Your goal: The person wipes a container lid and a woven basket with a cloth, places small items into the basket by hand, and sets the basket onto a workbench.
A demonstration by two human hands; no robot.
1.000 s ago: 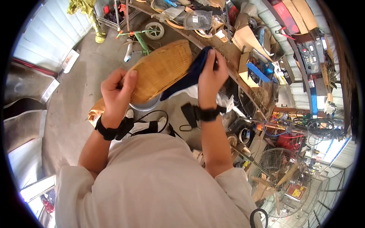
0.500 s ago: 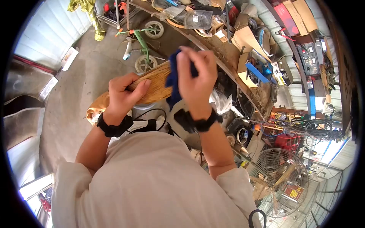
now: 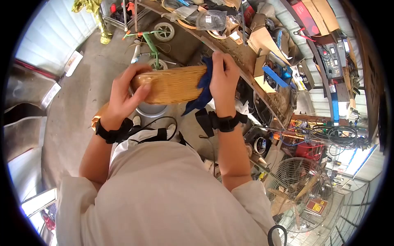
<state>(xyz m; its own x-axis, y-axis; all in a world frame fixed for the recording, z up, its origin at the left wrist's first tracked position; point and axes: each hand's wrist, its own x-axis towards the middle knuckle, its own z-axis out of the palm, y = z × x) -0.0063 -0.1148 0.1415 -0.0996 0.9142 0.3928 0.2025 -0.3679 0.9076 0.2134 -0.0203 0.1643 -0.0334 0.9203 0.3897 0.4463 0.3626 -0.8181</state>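
A woven tan basket (image 3: 174, 85) is held up in front of my body, its long side running left to right. My left hand (image 3: 129, 88) grips its left end, thumb on the near face. At the right end, a dark blue cloth (image 3: 202, 92) lies against the basket's edge, pinched in my right hand (image 3: 224, 80). The cloth's lower corner hangs below the basket. Beneath the basket, a round grey basin (image 3: 152, 110) shows in part on the floor.
A small green bike (image 3: 151, 45) stands on the floor ahead. A cluttered workbench (image 3: 240, 55) runs along the right, with cardboard and bags on it. A large wire fan (image 3: 299, 194) is at the lower right. Metal sheets (image 3: 30, 88) stand at the left.
The basket has turned from a slant to nearly level, showing a narrower side. My right hand with the cloth moved left, then back right to the basket's right end.
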